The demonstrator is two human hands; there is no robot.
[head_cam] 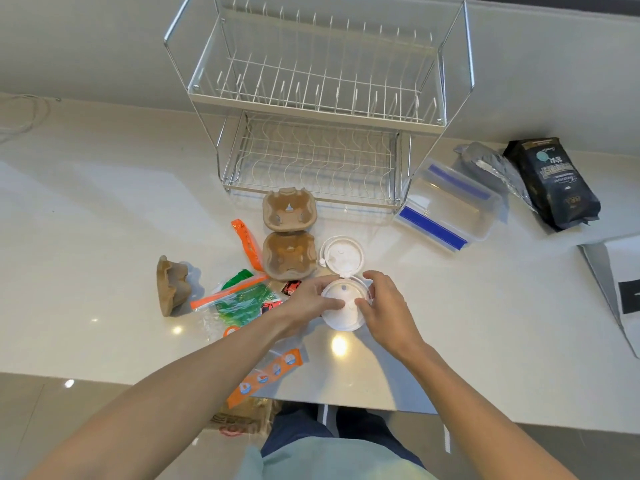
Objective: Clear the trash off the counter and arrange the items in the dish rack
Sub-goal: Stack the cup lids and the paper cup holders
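A white plastic cup lid (341, 315) lies near the counter's front edge, and both hands hold it. My left hand (306, 306) grips its left rim with the thumb over the top. My right hand (384, 306) pinches its right rim. A second white lid (343, 254) lies just behind it. A brown cardboard cup carrier (289, 233) sits behind and to the left, with a torn piece of carrier (171, 285) farther left. Orange and green plastic wrappers (239, 299) lie under my left forearm. The two-tier wire dish rack (318, 109) stands at the back.
A clear food container with blue clips (450, 206) sits right of the rack. A black coffee bag (554, 181) and a silver foil bag (491, 164) lie at far right. A grey cloth (613, 278) hangs at the right edge. An orange strip (263, 375) overhangs the front edge.
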